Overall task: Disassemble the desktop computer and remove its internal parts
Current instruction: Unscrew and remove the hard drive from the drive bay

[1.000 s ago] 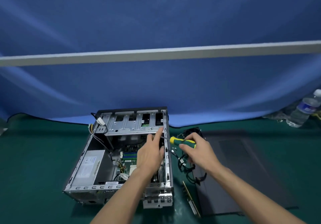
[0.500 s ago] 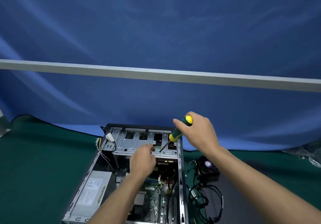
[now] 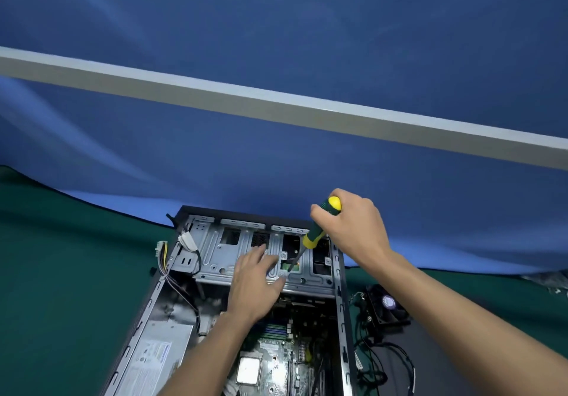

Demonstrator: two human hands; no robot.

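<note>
Steel drive cage [image 3: 246,254] at the case's far end looks rigid and sharp-edged (best gripped by its folded rim). Left hand [image 3: 256,275] rests flat on it, fingers loose; right hand [image 3: 353,229] grips the screwdriver [image 3: 316,232].

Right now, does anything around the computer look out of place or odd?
Nothing looks damaged or spilled. A removed fan with tangled black cables lies on the table right of the open case, and a loose white connector hangs over the case's left edge, as expected during disassembly.

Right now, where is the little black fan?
In the head view, the black fan lies on the green table, to the right of the open computer case, below the right hand holding the screwdriver.
</note>
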